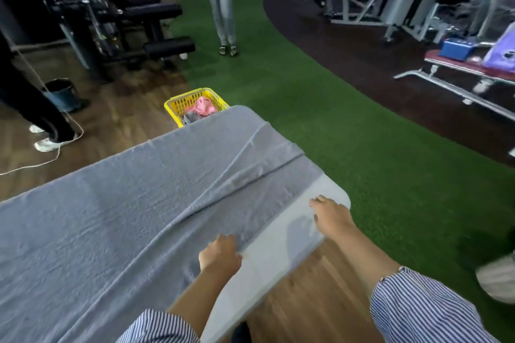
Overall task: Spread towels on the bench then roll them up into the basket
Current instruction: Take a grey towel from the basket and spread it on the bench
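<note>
Striped blue-and-white sleeves frame the bottom of the shot, both arms reaching out over the near end of the bench. Left hand (220,255) is curled down on the near edge of the big grey terry towel (133,203), fingers bunched into the cloth like it's pinching the hem. Right hand (331,216) sits on the bare strip at the near right corner of the pale grey padded bench (281,259), fingers looking fairly flat and relaxed, not holding anything, just beside the towel's edge.

That towel covers pretty much the whole bench top and hangs over the left edge, with a few long creases running diagonally from the left hand up toward the far right corner.

Past the far end of the bench, on the floor, is the yellow plastic mesh basket (178,108), with a pink towel (204,107) and a bit of grey cloth already inside.

Further out: wooden floor, green artificial turf (362,133), a small dark bin (62,93) on the left, someone in light jeans and sandals (223,8) standing on the turf, and gym machines along the back.
</note>
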